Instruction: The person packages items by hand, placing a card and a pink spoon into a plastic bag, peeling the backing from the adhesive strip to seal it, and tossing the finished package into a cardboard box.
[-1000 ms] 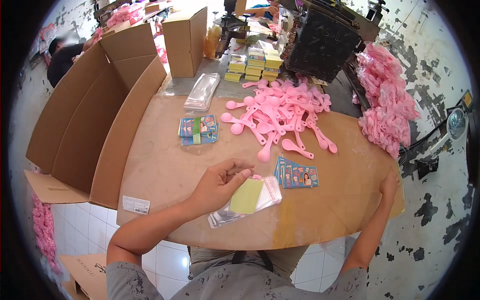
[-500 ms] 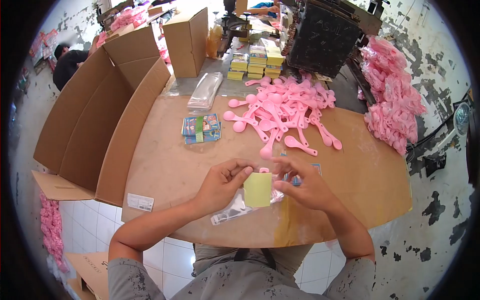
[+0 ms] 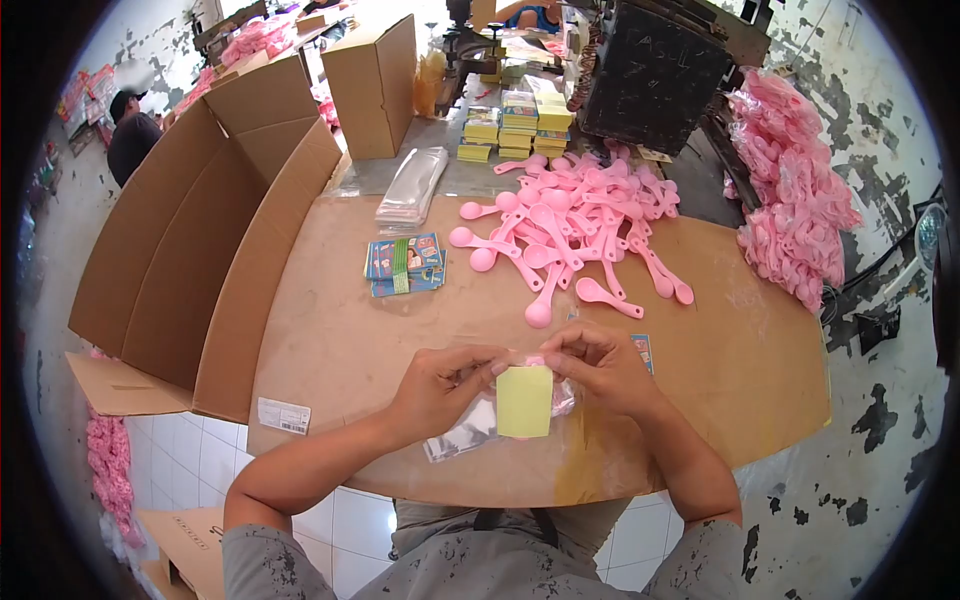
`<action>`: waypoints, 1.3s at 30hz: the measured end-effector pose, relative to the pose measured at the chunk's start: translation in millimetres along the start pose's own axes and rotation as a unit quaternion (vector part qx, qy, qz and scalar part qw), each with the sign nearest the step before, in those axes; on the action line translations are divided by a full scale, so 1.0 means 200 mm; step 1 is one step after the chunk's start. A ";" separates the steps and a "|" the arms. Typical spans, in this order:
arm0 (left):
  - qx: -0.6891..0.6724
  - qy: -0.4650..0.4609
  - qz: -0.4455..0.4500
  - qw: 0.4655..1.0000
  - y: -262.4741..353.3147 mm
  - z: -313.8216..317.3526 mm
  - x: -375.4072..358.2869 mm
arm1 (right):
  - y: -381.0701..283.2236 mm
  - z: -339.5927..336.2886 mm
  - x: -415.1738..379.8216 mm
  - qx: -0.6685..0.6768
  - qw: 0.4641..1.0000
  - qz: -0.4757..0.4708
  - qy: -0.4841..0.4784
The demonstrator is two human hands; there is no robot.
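My left hand pinches the upper left corner of a clear plastic bag, with thumb and forefinger closed. In the bag shows a pale yellow card, with a bit of pink, seemingly a spoon, at its top. My right hand pinches the bag's upper right corner. Loose clear bags lie flat beneath on the cardboard-covered table. Partly hidden behind my right hand is a printed blue card. Beyond my hands lies a heap of pink measuring spoons.
A banded card bundle and a stack of clear bags lie left of the spoons. Card stacks stand behind. An open carton is at left, bagged pink spoons hang at right. A person is at far left.
My right hand has moved in from the right and closed on the bag's top corner; its fingers were apart before. The bag with the yellow card sits slightly lower in view.
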State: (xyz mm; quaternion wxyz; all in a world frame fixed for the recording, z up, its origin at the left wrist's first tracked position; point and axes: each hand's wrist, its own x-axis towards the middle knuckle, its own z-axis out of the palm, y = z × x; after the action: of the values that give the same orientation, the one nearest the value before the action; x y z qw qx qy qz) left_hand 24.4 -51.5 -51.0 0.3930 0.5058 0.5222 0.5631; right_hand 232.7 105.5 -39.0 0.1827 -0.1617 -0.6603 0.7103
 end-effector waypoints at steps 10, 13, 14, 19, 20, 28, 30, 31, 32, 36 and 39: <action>0.118 -0.038 0.111 0.986 -0.07 -0.08 0.03 | 0.01 -0.02 0.00 -0.088 0.995 -0.055 -0.007; 0.100 -0.044 0.090 0.990 -0.05 -0.08 0.02 | 0.01 -0.05 -0.01 -0.151 0.984 -0.090 -0.022; 0.097 -0.046 0.084 0.991 -0.06 -0.09 0.02 | 0.01 -0.05 0.00 -0.172 0.980 -0.100 -0.026; 0.058 -0.049 0.050 0.996 -0.09 -0.09 0.01 | 0.00 -0.05 -0.02 -0.178 0.979 -0.101 -0.025; 0.035 -0.047 0.049 0.997 -0.11 -0.09 0.01 | 0.00 -0.05 -0.02 -0.173 0.980 -0.099 -0.026; -0.061 -0.022 -0.078 0.995 -0.08 -0.04 0.00 | -0.01 -0.02 -0.02 -0.161 0.986 -0.052 -0.009; -0.089 -0.016 -0.073 0.993 -0.10 -0.04 0.01 | 0.00 -0.02 -0.01 -0.151 0.987 -0.049 -0.008; -0.093 -0.019 -0.080 0.992 -0.10 -0.04 0.00 | 0.02 -0.03 -0.01 -0.149 0.987 -0.056 -0.010; -0.097 -0.022 -0.088 0.991 -0.10 -0.04 0.00 | 0.04 -0.03 -0.01 -0.148 0.987 -0.063 -0.012; -0.092 -0.015 -0.099 0.991 -0.09 -0.05 0.00 | 0.03 -0.01 -0.01 -0.093 0.995 -0.042 -0.015; -0.094 0.001 -0.083 0.992 -0.06 -0.05 0.00 | -0.01 0.02 -0.02 -0.062 0.997 0.012 -0.038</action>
State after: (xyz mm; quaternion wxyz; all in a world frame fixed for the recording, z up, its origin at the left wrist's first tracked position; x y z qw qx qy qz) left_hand 12.5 -50.8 -62.2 0.4832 0.4210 0.5078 0.5757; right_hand 234.2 99.3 -37.5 0.1381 -0.1533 -0.7072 0.6762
